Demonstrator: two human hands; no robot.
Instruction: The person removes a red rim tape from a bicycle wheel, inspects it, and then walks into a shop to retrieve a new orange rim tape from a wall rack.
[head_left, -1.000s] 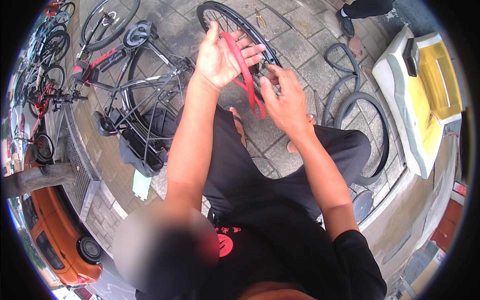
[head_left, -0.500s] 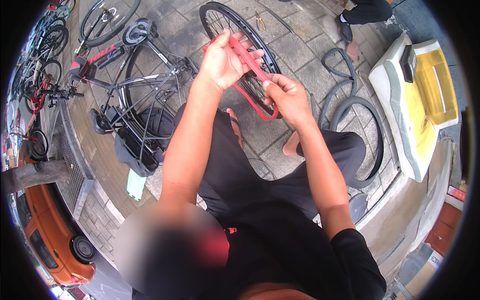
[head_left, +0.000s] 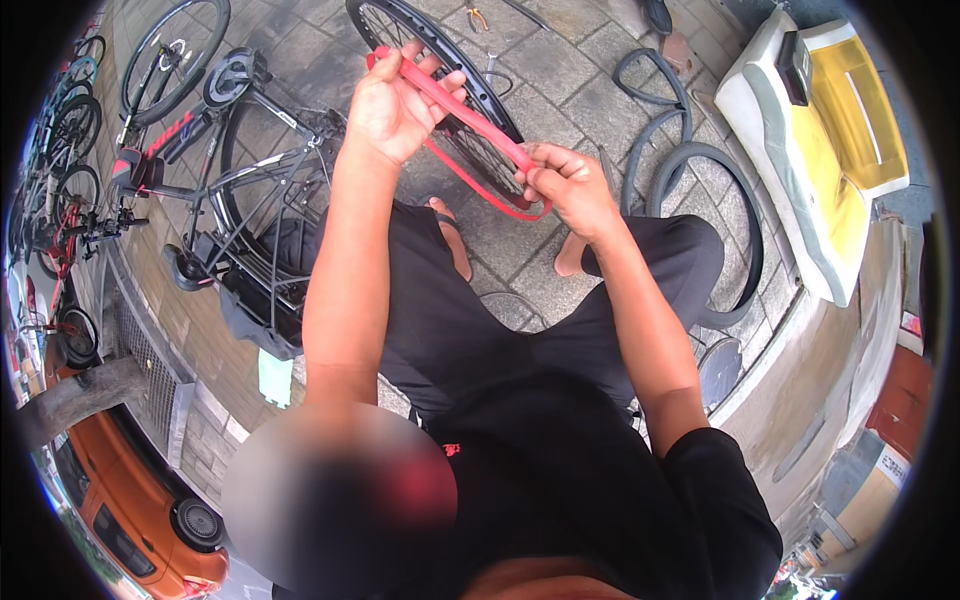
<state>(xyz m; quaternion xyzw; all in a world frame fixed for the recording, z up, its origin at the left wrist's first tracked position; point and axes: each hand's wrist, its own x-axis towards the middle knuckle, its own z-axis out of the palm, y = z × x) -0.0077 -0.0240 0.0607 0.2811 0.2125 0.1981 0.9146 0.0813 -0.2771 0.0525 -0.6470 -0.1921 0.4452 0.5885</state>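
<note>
A red rim strip [head_left: 462, 113], a flat closed band, is stretched between my two hands above the ground. My left hand [head_left: 388, 110] grips its upper left end with the thumb, the other fingers partly spread behind it. At the lower right end, my right hand [head_left: 572, 188] pinches the band between thumb and fingers. The slack side of the loop hangs below in a curve. Just beyond my hands, a spoked bicycle wheel [head_left: 486, 92] with a black rim and no tyre lies on the paving, partly covered by my left hand and the strip.
To the left lies a black bicycle [head_left: 285, 155]. On the right are a black tyre [head_left: 752, 215] and a looped inner tube [head_left: 638, 140], beside a yellow and white padded seat [head_left: 850, 110]. Pliers [head_left: 478, 18] rest beyond the wheel. An orange car [head_left: 140, 505] stands at lower left.
The view has shifted, so hands and surroundings appear further left. My hands are slightly further apart, and the strip between them looks longer and straighter.
</note>
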